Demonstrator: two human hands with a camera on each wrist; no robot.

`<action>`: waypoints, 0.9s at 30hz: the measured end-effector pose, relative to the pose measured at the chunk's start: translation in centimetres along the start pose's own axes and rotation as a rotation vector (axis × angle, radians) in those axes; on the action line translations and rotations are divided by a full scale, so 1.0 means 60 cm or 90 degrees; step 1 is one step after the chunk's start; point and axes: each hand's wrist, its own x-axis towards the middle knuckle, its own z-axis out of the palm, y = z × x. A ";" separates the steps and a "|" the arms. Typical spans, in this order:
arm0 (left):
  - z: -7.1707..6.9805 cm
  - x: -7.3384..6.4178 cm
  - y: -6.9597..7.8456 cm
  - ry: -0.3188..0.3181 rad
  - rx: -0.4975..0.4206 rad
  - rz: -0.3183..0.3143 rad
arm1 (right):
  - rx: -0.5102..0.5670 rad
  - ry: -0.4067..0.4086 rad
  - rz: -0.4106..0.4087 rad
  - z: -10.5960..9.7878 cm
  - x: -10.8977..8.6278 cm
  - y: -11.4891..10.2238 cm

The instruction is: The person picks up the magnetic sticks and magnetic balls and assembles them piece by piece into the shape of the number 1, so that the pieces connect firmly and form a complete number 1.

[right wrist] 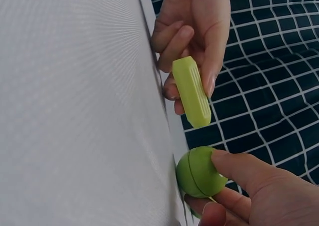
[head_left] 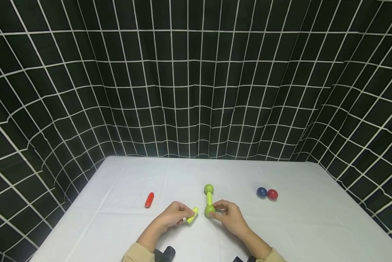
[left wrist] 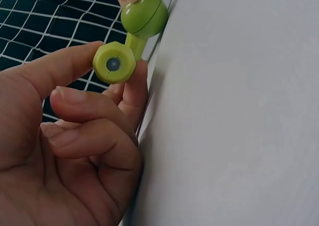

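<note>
In the head view my left hand (head_left: 173, 216) pinches a loose yellow-green rod (head_left: 190, 219) between thumb and fingers. The left wrist view shows its faceted end with a round grey centre (left wrist: 113, 64). My right hand (head_left: 231, 218) grips the near green ball (head_left: 210, 210) between thumb and fingers. From that ball a second yellow-green rod (head_left: 209, 198) runs to a far green ball (head_left: 208, 189), forming a dumbbell shape on the table. A small gap separates the left hand's rod from the near ball, also seen in the right wrist view.
A red rod (head_left: 149, 200) lies on the white-covered table (head_left: 124, 182) to the left. Right of the dumbbell shape, a blue ball (head_left: 262, 193) and a red ball (head_left: 272, 194) sit side by side. Dark curtains with a white grid (head_left: 199, 72) surround the table's back and sides.
</note>
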 end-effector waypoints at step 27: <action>0.028 0.004 0.005 -0.040 0.011 0.038 | 0.009 -0.004 -0.018 0.001 -0.003 0.003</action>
